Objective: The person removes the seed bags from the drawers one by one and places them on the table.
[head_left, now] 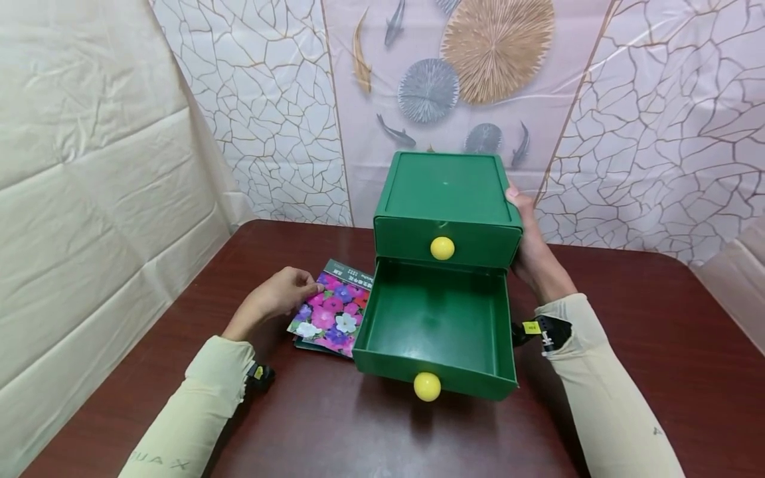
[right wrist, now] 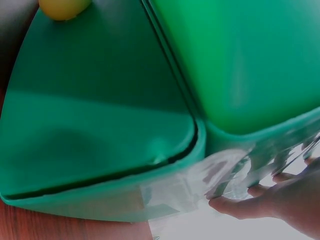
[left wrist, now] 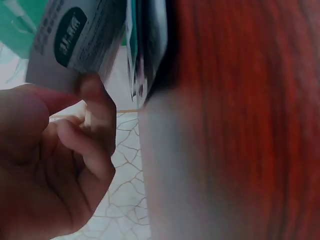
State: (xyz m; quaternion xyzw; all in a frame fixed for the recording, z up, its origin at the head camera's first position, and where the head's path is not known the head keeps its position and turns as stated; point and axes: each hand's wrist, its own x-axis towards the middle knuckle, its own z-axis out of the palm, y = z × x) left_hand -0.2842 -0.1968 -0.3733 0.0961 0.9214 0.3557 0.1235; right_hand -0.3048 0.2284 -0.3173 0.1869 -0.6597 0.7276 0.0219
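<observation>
My left hand (head_left: 277, 292) pinches the edge of a flower seed packet (head_left: 339, 312) between thumb and index finger. Pink, purple and white blooms cover its front, and printed text shows on its back in the left wrist view. Under it, at least one more packet (left wrist: 151, 40) lies on the table. To the right stands a green two-drawer cabinet (head_left: 445, 186) with yellow knobs. The upper drawer (head_left: 403, 240) is closed; the lower drawer (head_left: 382, 364) is pulled out, with a bare floor. My right hand (head_left: 530, 242) rests against the cabinet's right side, fingers extended along the side.
The cabinet stands on a dark red-brown wooden table (head_left: 627, 318). Patterned cloth (head_left: 269, 99) hangs behind it, and a pale cloth (head_left: 101, 166) hangs at the left. The lower drawer juts toward me, beside the packets.
</observation>
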